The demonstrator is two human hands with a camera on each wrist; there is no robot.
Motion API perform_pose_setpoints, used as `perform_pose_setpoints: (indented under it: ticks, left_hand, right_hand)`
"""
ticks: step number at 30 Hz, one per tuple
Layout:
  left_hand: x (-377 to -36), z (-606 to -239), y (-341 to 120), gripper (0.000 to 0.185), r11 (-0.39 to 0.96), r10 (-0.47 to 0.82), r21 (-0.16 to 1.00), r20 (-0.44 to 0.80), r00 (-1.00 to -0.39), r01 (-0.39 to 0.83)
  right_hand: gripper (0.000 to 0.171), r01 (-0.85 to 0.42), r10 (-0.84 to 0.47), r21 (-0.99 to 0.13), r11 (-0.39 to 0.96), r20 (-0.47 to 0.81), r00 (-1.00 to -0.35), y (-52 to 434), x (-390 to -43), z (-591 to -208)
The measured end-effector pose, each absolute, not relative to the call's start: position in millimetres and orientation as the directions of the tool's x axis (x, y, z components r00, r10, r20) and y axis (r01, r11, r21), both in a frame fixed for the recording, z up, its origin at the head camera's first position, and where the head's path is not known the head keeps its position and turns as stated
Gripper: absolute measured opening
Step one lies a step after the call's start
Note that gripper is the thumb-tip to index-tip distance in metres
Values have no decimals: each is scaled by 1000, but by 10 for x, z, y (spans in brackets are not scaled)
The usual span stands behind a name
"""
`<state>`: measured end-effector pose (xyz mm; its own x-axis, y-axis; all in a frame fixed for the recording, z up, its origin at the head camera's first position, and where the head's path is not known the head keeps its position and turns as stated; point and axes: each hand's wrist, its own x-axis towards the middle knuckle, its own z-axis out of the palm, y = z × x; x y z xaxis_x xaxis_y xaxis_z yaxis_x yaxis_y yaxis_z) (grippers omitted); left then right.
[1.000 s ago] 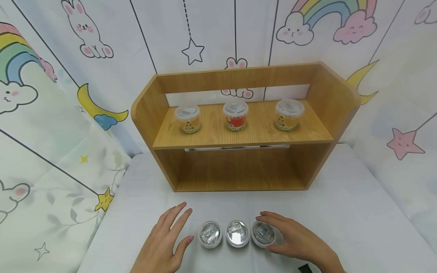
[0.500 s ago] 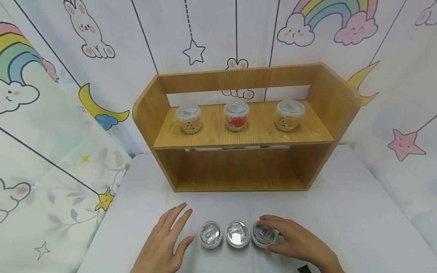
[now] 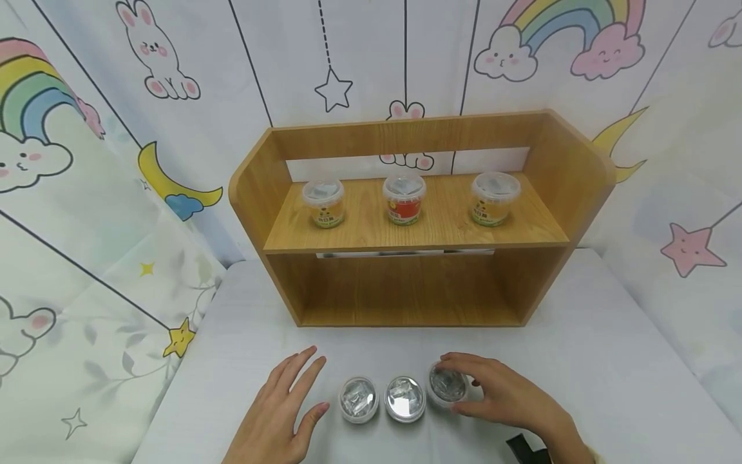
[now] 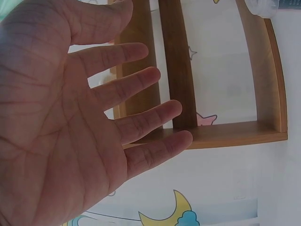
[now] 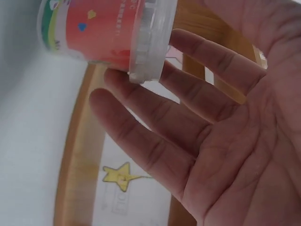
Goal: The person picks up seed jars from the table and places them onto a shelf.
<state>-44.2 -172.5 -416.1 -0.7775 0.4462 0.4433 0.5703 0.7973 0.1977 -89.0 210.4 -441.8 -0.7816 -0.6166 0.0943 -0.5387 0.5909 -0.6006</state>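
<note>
White table (image 3: 614,361) bears light-brown two-tier wooden shelf (image 3: 408,293). In front of shelf: round clear-lidded plastic left tub (image 3: 358,400), matching middle tub (image 3: 405,399), both on table; right tub (image 3: 447,385), table contact unclear. Shelf's upper board (image 3: 362,236): round yellow-labelled plastic tub (image 3: 323,203) left, red-labelled tub (image 3: 404,200) centre, second yellow-labelled tub (image 3: 493,199) right.

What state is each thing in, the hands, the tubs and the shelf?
Left hand: spread, holding nothing.
Right hand: gripping the right table tub.
Right table tub: lidded, held; lifted or not, can't tell.
Left table tub: lidded, upright, untouched.
Middle table tub: lidded, upright, untouched.
Left shelf tub: lidded, upright.
Middle shelf tub: lidded, upright.
Right shelf tub: lidded, upright.
Wooden shelf: standing upright, bearing three tubs.
</note>
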Motion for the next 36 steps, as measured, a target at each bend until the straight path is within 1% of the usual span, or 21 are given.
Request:
perform_pose_setpoints:
  ticks: [4, 13, 18, 23, 27, 30, 36]
  left_hand:
    - [-431, -4169, -1729, 66, 806, 438, 201, 428, -790, 556]
    - [-422, -4215, -1720, 65, 822, 419, 218, 394, -818, 526]
    - [-423, -4221, -1722, 66, 826, 418, 206, 400, -816, 524]
    - [-429, -4217, -1724, 66, 827, 420, 201, 403, -813, 526]
    - [-430, -4218, -1723, 66, 826, 421, 201, 402, -813, 527]
    - [-431, -4219, -1727, 66, 824, 422, 198, 411, -808, 531]
    - [-436, -4222, -1737, 66, 821, 427, 192, 418, -802, 537]
  right_hand:
    - [54, -533, -627, -627, 567, 90, -773, 2085, -1034, -4344]
    - [58, -571, -661, -647, 506, 135, -739, 1993, -1379, -4168]
    - [56, -616, -690, -641, 458, 181, -701, 1874, -1602, -4067]
    - [55, -663, -728, -636, 395, 224, -648, 1744, -1809, -3989]
    - [56, -698, -741, -596, 398, 240, -627, 1643, -1960, -3952]
    - [57, -702, -742, -580, 413, 232, -629, 1550, -2076, -3911]
    - [53, -688, -757, -603, 404, 202, -622, 1355, -2267, -3845]
